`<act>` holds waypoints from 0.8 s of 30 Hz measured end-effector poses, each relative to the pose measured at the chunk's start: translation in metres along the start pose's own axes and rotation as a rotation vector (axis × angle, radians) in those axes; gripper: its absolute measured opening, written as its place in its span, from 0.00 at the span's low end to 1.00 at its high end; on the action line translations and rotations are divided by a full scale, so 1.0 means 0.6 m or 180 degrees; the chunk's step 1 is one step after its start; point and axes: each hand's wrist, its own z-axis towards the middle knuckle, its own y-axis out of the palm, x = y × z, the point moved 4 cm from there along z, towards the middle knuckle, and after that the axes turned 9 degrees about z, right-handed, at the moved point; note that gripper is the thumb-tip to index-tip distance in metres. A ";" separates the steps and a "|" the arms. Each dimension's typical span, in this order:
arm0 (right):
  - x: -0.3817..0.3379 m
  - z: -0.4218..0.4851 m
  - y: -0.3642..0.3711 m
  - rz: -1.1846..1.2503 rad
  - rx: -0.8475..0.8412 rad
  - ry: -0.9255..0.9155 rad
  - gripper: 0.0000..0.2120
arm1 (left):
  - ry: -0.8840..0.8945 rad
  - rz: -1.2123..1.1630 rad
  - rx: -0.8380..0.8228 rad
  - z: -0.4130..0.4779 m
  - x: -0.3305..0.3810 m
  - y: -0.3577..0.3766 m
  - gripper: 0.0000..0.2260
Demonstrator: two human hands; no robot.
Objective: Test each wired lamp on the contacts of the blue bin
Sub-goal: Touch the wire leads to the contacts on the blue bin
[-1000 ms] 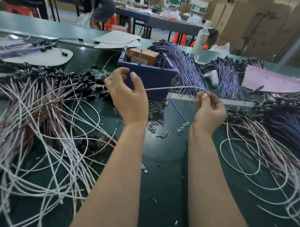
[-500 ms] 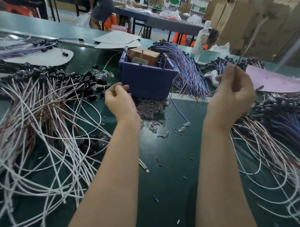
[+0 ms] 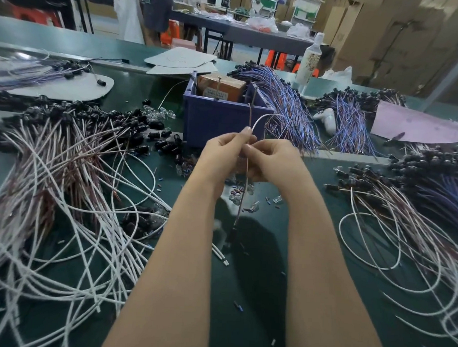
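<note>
**Item under test.** The wired lamp [image 3: 241,199] is held in the air in front of the blue bin [image 3: 219,126], between both hands. Its dark holder [image 3: 232,234] hangs free below the wrists, above the surface [image 3: 257,291]. This probably keeps the lamp end visible for a lit/unlit check.

**Leads.** Two leads rise from the fingertips. The white lead [image 3: 262,118] curves up and to the right. The brown lead [image 3: 250,117] runs approx. straight up toward the bin's front rim. The spread suggests they are being parted so each can meet a separate contact. Whether either tip touches the bin yet cannot be told.

**Hands.** The left hand [image 3: 223,152] is curled, its finger and thumb tips pinching the leads at the top. The right hand [image 3: 272,159] is curled likewise and pinches the same wire just beside it. Neither holds anything else.

**Fixture.** The bin stands directly ahead, within reach. Thin upright contact pins [image 3: 254,96] rise from its rim. A brown box [image 3: 221,88] sits inside, probably the power source.

**Stock.** A large pile of wired lamps [image 3: 67,173] lies to the left and a second pile [image 3: 403,218] to the right. This is presumably untested vs. tested stock, though which is which cannot be told. Blue-violet bundles [image 3: 284,110] lie behind the bin.
</note>
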 end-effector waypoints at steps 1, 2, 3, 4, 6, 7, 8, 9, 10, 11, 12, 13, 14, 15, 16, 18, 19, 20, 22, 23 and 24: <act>0.002 0.002 0.003 -0.0018 -0.0101 0.0070 0.09 | -0.0009 0.0073 0.0039 0.001 -0.001 0.000 0.07; 0.004 0.002 0.006 0.0003 -0.0215 0.0156 0.08 | -0.0021 0.0140 0.0122 0.001 -0.003 -0.001 0.06; 0.006 0.003 0.006 0.0077 -0.0325 0.0270 0.08 | -0.0038 0.0188 0.0222 0.001 -0.004 -0.002 0.06; 0.009 0.003 0.005 0.0224 -0.0383 0.0407 0.08 | -0.0052 0.0208 0.0298 0.001 -0.005 -0.004 0.07; 0.018 0.010 -0.006 0.0678 -0.0101 0.0649 0.08 | -0.0044 0.0292 0.0326 0.002 -0.004 -0.006 0.09; 0.024 0.015 -0.013 0.0952 0.0239 0.0713 0.10 | -0.0045 0.0368 0.0299 0.003 -0.004 -0.006 0.09; 0.031 0.021 -0.019 0.1221 0.0590 0.0730 0.12 | -0.0067 0.0415 0.0245 0.002 -0.003 -0.005 0.09; 0.035 0.027 -0.020 0.1495 0.0861 0.0710 0.13 | -0.0126 0.0424 0.0133 0.001 -0.003 -0.002 0.09; 0.037 0.033 -0.018 0.1809 0.1050 0.0655 0.14 | -0.0221 0.0424 -0.0053 -0.002 -0.004 0.003 0.09; 0.037 0.038 -0.014 0.2163 0.1201 0.0579 0.15 | -0.0338 0.0436 -0.0290 -0.005 -0.006 0.009 0.09; 0.036 0.041 -0.015 0.2447 0.1372 0.0467 0.14 | -0.0461 0.0456 -0.0541 -0.010 -0.008 0.014 0.09; 0.035 0.043 -0.022 0.2508 0.1589 0.0319 0.14 | -0.0570 0.0485 -0.0749 -0.014 -0.010 0.018 0.08; 0.034 0.043 -0.034 0.2365 0.1819 0.0163 0.13 | -0.0654 0.0539 -0.0871 -0.017 -0.012 0.018 0.08; 0.034 0.044 -0.048 0.2141 0.2028 0.0039 0.13 | -0.0712 0.0606 -0.0876 -0.017 -0.013 0.016 0.08; 0.034 0.045 -0.061 0.1925 0.2180 -0.0064 0.11 | -0.0739 0.0626 -0.0758 -0.015 -0.012 0.011 0.08; 0.030 0.049 -0.073 0.1607 0.2203 -0.0183 0.09 | -0.0675 0.0448 -0.0154 -0.005 -0.007 -0.006 0.08; 0.025 0.050 -0.072 0.1447 0.2074 -0.0214 0.08 | -0.0594 0.0315 0.0261 0.001 -0.004 -0.017 0.09; 0.018 0.051 -0.067 0.1234 0.1878 -0.0235 0.07 | -0.0485 0.0190 0.0661 0.006 0.000 -0.028 0.10; 0.000 0.053 -0.049 0.0672 0.1399 -0.0272 0.08 | -0.0257 0.0004 0.1255 0.013 0.008 -0.041 0.11; -0.008 0.053 -0.041 0.0451 0.1189 -0.0272 0.10 | -0.0174 -0.0028 0.1445 0.015 0.011 -0.044 0.11; -0.017 0.052 -0.036 0.0330 0.1013 -0.0249 0.12 | -0.0124 -0.0041 0.1578 0.018 0.014 -0.045 0.11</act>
